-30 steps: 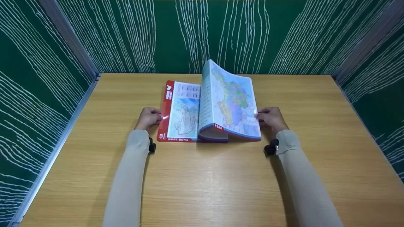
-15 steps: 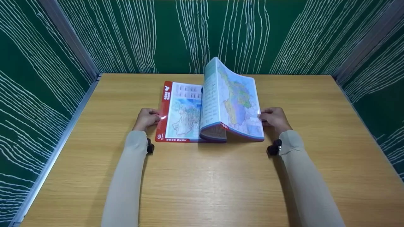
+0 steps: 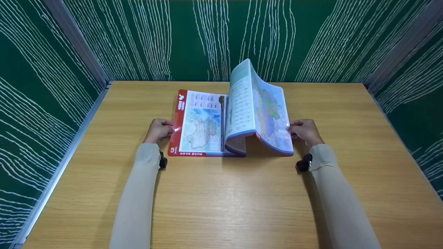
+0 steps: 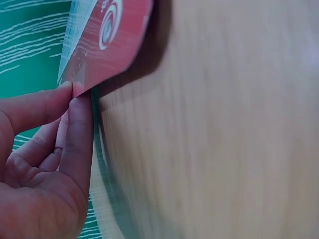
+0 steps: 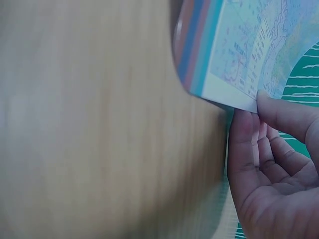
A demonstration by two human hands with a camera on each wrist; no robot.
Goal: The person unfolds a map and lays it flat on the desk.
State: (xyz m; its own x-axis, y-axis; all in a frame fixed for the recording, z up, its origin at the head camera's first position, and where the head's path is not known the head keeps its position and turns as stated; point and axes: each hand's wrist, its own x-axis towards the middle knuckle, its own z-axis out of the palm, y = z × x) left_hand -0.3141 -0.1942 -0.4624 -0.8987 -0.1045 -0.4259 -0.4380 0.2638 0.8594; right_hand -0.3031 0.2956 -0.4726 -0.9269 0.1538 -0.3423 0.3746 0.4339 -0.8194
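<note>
A glossy folded map [image 3: 202, 129] lies partly opened on the table, its left panel red-edged with a printed map. The right part rises in a tall bent fold [image 3: 240, 100] and slopes down to the right. My left hand [image 3: 160, 130] pinches the red left edge between thumb and forefinger, as the left wrist view confirms near the red corner [image 4: 117, 42]. My right hand [image 3: 306, 131] pinches the right edge; in the right wrist view its thumb lies on the printed face [image 5: 249, 64]. What is inside the fold is partly hidden.
The wooden table [image 3: 225, 200] spreads around the map on all sides. Green panels with white wavy lines [image 3: 187, 38] stand behind and at both sides, joined by grey metal posts [image 3: 74, 38]. Black wrist cameras [image 3: 304, 163] sit at both cuffs.
Both hands have moved apart, the right one further right and the left one slightly left. The fold has shifted right and risen, baring more of the left panel, including a dark brown strip.
</note>
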